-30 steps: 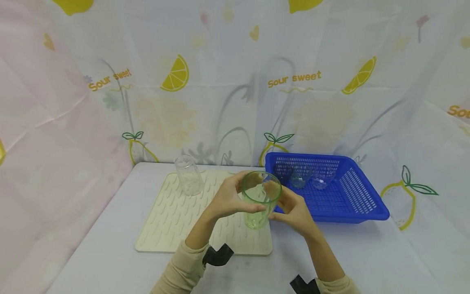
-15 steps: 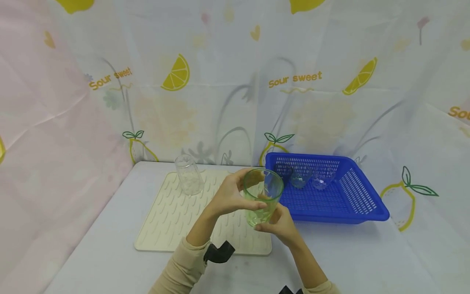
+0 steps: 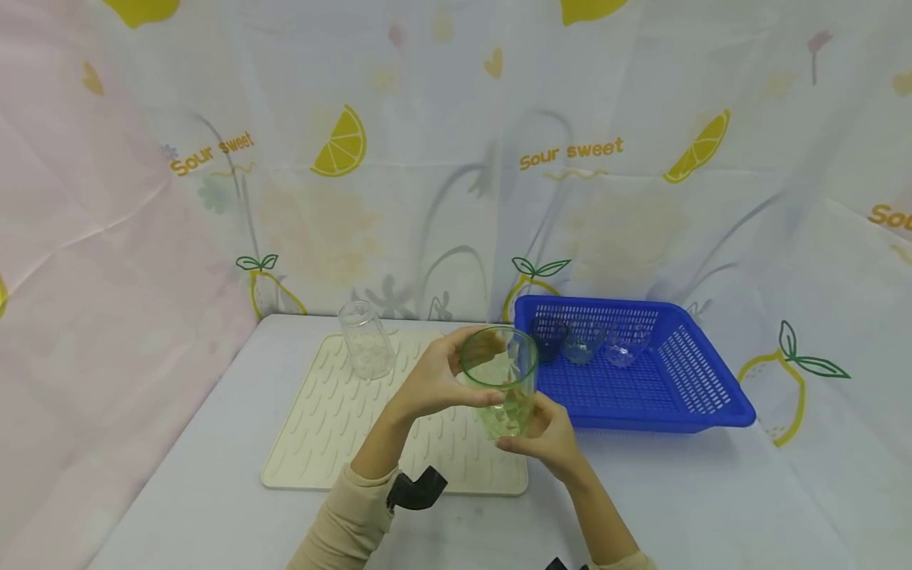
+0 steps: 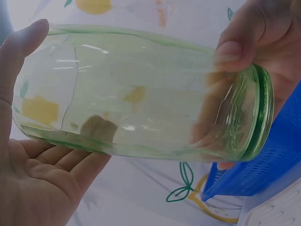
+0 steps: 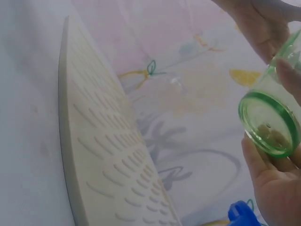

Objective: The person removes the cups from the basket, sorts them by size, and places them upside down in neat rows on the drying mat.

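Both hands hold a green-tinted clear drinking glass [image 3: 514,408] in the air above the right side of a cream ridged drying mat [image 3: 313,443]. Its open rim points up, tilted toward the head camera. My left hand [image 3: 443,378] grips the upper part near the rim, thumb across the front. Lower down, my right hand [image 3: 554,443] holds the base between thumb and fingers. In the left wrist view the thick base of the glass [image 4: 141,103] lies in the right hand [image 4: 273,52]. On the mat's back left stands a clear glass [image 3: 367,342].
A blue plastic basket [image 3: 641,416] sits at the back right of the white table [image 3: 214,427]. Inside are a dark glass [image 3: 549,336], a bluish clear glass [image 3: 580,348] and another clear glass [image 3: 623,348]. A lemon-print cloth [image 3: 427,214] hangs behind.
My right hand has moved from the glass's upper right side down to its base. The glass tilted and shifted slightly right, then back left. The left hand keeps its grip near the rim.
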Demonstrator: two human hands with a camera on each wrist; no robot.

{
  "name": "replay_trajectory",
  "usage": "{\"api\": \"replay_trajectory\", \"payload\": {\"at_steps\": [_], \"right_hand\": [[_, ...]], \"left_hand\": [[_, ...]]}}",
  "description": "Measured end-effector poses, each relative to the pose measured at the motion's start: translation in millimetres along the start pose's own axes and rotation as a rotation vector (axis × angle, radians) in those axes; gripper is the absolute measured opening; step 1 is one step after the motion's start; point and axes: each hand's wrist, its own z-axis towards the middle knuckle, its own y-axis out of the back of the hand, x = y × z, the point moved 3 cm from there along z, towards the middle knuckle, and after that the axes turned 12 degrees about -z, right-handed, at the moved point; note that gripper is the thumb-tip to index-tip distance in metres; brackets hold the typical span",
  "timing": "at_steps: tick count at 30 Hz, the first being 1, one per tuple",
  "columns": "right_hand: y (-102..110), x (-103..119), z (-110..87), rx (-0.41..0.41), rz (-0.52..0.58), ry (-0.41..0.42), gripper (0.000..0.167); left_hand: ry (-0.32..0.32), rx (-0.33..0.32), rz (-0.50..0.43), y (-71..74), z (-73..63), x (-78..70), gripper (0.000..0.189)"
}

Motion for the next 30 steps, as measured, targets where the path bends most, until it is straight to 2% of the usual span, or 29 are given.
{"api": "replay_trajectory", "payload": {"at_steps": [6, 10, 13, 17, 21, 24, 27, 30], "right_hand": [[13, 7, -5.8, -0.078, -0.032, -0.03, 0.058], [24, 12, -8.9, -0.116, -0.009, -0.045, 0.06], [32, 16, -9.6, -0.137, 0.046, -0.023, 0.062], [40, 23, -8.6, -0.164, 0.116, -0.007, 0.061], [44, 31, -5.1, -0.239, 0.184, -0.011, 0.056], [45, 35, -1.0, -0.295, 0.265, 0.016, 0.049], [45, 38, 3.5, -0.293, 0.367, 0.081, 0.044], [43, 42, 8.2, -0.251, 0.474, 0.148, 0.043]], "left_hand": [[0.005, -0.005, -0.026, 4.1, -3.9, -0.7, 0.075], [0.005, 0.004, -0.046, 7.6, -7.2, 0.6, 0.078], [0.028, 0.002, -0.048, 10.1, -9.9, 2.9, 0.081], [0.102, -0.006, -0.048, 12.3, -15.1, 6.8, 0.087], [0.184, -0.016, -0.042, 12.7, -19.8, 10.5, 0.098], [0.221, -0.018, -0.026, 12.5, -22.5, 13.5, 0.104], [0.247, -0.021, -0.001, 12.0, -25.3, 16.4, 0.104], [0.261, -0.015, -0.003, 10.3, -26.9, 18.5, 0.096]]}}
